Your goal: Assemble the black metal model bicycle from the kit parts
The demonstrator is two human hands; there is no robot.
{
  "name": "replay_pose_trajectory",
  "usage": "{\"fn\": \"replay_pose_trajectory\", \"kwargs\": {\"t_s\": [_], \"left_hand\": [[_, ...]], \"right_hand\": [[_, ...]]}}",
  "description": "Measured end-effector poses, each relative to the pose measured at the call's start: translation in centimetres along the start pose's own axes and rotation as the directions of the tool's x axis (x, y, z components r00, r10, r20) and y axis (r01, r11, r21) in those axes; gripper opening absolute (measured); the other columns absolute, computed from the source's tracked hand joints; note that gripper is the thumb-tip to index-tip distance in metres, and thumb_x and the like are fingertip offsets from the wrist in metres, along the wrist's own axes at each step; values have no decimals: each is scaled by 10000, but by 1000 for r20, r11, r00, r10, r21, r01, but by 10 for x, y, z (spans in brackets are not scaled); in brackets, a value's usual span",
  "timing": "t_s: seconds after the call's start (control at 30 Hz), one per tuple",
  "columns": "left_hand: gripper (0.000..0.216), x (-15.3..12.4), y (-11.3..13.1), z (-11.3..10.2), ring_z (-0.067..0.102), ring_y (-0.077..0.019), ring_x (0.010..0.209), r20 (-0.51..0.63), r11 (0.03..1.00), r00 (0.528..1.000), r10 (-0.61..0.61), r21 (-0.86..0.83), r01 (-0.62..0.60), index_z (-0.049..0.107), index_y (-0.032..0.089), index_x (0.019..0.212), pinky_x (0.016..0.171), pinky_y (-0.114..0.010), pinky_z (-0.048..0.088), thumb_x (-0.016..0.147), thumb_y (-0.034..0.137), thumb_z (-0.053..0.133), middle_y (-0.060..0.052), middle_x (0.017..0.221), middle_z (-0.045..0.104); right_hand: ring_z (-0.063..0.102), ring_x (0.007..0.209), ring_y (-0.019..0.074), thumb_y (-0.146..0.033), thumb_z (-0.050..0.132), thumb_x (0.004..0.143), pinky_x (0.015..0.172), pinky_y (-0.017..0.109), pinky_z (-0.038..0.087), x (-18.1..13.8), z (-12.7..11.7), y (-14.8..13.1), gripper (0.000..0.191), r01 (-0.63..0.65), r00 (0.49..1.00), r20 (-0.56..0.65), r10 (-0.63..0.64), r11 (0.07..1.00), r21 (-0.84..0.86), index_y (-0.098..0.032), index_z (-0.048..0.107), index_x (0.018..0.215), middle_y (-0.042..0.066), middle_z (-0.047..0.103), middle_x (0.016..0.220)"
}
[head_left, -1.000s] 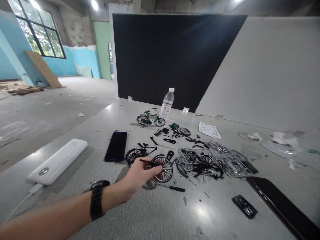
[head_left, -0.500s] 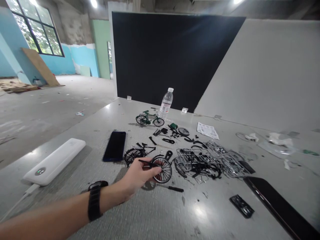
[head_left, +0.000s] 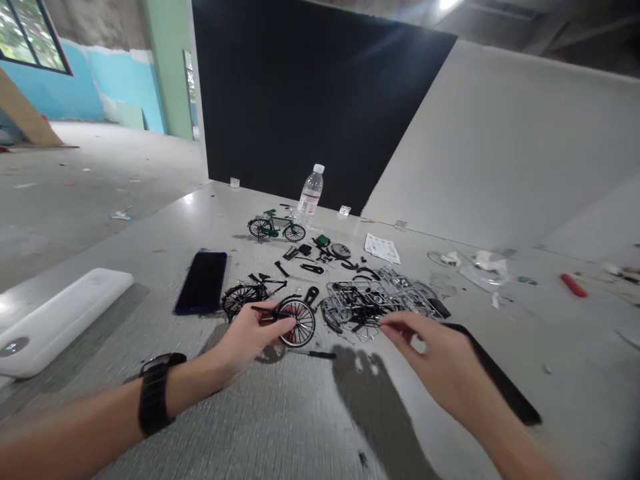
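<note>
My left hand [head_left: 250, 332], with a black watch on the wrist, is closed on a thin black rod joined to a small spoked model wheel [head_left: 298, 323] with a red hub. My right hand [head_left: 434, 363] hovers over the table with fingers loosely curled and apart, holding nothing, its fingertips close to a pile of silver and black model parts on sprues [head_left: 370, 303]. A half-built black model bicycle [head_left: 245, 295] lies just beyond my left hand. A finished green model bicycle [head_left: 276, 225] stands farther back. A small black screwdriver [head_left: 314, 354] lies between my hands.
On the grey table [head_left: 280, 427] are a dark phone [head_left: 203, 281], a white power bank [head_left: 53, 320], a water bottle [head_left: 310, 195], an instruction sheet [head_left: 383, 248], a black tablet [head_left: 500, 387], clear plastic bags [head_left: 483, 265] and a red object [head_left: 573, 285]. Black and white panels stand behind.
My right hand has come into view over the parts pile. The view has swung right and down. My left hand keeps its hold on the wheel part.
</note>
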State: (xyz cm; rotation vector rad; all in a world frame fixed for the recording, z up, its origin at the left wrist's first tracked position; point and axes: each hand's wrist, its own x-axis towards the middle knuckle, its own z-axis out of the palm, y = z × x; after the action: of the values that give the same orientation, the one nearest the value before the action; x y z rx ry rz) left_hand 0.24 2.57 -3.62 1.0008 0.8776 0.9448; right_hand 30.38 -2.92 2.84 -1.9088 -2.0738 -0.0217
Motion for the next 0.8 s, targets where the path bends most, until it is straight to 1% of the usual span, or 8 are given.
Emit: {"fn": "replay_pose_trajectory", "kwargs": {"t_s": [0.07, 0.1, 0.13, 0.23, 0.43, 0.53, 0.63, 0.8], "left_hand": [[272, -1, 0, 0, 674, -155, 743, 4, 1000, 1000, 1, -7, -1, 760, 141, 905, 661, -250, 514, 766, 364, 830, -61, 856, 757], [271, -1, 0, 0, 678, -157, 752, 5, 1000, 1000, 0, -11, 0, 760, 143, 906, 672, -253, 518, 767, 364, 830, -62, 866, 760], [271, -1, 0, -1, 681, -160, 760, 6, 1000, 1000, -2, -14, 2, 760, 144, 908, 681, -257, 522, 768, 366, 829, -63, 875, 762], [268, 0, -2, -1, 679, -162, 765, 8, 1000, 1000, -12, -7, 12, 764, 149, 917, 673, -257, 519, 781, 374, 818, -66, 883, 764], [242, -1, -2, -1, 671, -154, 763, 17, 1000, 1000, -9, 1, 9, 765, 151, 916, 643, -237, 494, 794, 356, 808, -64, 878, 766], [267, -1, -2, -2, 672, -162, 752, 18, 1000, 1000, -18, 25, 17, 759, 144, 922, 625, -244, 492, 804, 380, 801, -70, 870, 766], [281, -1, -1, -1, 673, -164, 725, -11, 999, 1000, -28, 35, 28, 752, 143, 907, 599, -245, 489, 790, 391, 810, -66, 847, 763], [284, -1, 0, 1, 694, -164, 706, -20, 999, 999, -30, 14, 30, 737, 137, 901, 627, -257, 513, 763, 367, 832, -62, 838, 766]], "right_hand": [[694, 789, 228, -424, 526, 979, 678, 352, 546, 3, 12, 9, 246, -23, 991, 132, 20, 999, 26, -279, 725, 961, 49, 759, 934], [695, 790, 243, -417, 521, 972, 677, 366, 536, 5, 18, 14, 245, -43, 982, 183, 36, 998, 37, -277, 718, 934, 50, 759, 917], [694, 789, 252, -417, 529, 961, 682, 373, 529, 7, 24, 18, 236, -60, 978, 201, 49, 997, 45, -273, 713, 927, 54, 759, 910], [686, 767, 256, -424, 553, 934, 686, 377, 512, 10, 31, 23, 225, -82, 979, 194, 69, 995, 61, -259, 702, 904, 61, 754, 884], [674, 773, 251, -389, 529, 936, 703, 387, 510, 10, 27, 13, 216, -53, 980, 195, 35, 995, 87, -249, 683, 878, 66, 750, 905], [674, 784, 256, -389, 505, 945, 695, 392, 517, 11, 26, 11, 238, -29, 980, 199, 13, 997, 76, -253, 693, 887, 72, 752, 944], [677, 792, 262, -385, 483, 949, 693, 399, 525, 13, 25, 9, 259, -20, 978, 210, 7, 998, 64, -252, 698, 891, 78, 749, 952], [658, 785, 254, -335, 437, 959, 715, 398, 505, 14, 26, 8, 242, 11, 966, 258, -13, 1000, 12, -236, 634, 858, 74, 712, 889]]}}
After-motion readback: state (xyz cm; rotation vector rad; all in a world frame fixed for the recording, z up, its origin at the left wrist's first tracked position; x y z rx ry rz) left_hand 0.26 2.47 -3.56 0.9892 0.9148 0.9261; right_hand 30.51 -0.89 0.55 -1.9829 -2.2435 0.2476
